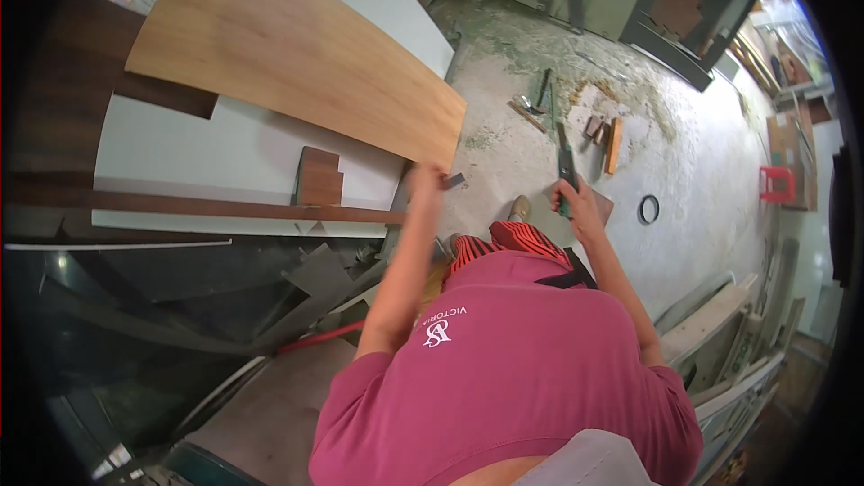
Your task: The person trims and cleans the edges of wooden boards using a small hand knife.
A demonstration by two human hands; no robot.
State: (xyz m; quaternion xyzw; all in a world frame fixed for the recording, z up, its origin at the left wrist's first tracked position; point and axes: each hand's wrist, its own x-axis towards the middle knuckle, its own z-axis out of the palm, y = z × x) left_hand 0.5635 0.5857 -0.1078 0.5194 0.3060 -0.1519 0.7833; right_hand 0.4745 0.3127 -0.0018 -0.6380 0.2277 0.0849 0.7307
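My left hand (427,182), blurred by motion, is closed at the near end of a wood-grain board (297,45). A small dark grey flat piece (454,181) sticks out from its fingers; its kind is not clear. My right hand (578,201) is wrapped round the handle of a long, narrow dark green and black tool (565,160). The tool points away from me over the floor, and I cannot make out its exact kind. Beside that hand is a brown flat piece (608,212), partly hidden by it.
White panels (243,146) and a stepped brown offcut (320,178) lie at the left. On the concrete floor (504,81) are an orange-brown wood block (614,146), small tools (531,110) and a black ring (648,209). A red stool (776,184) stands right; frames (720,342) lean lower right.
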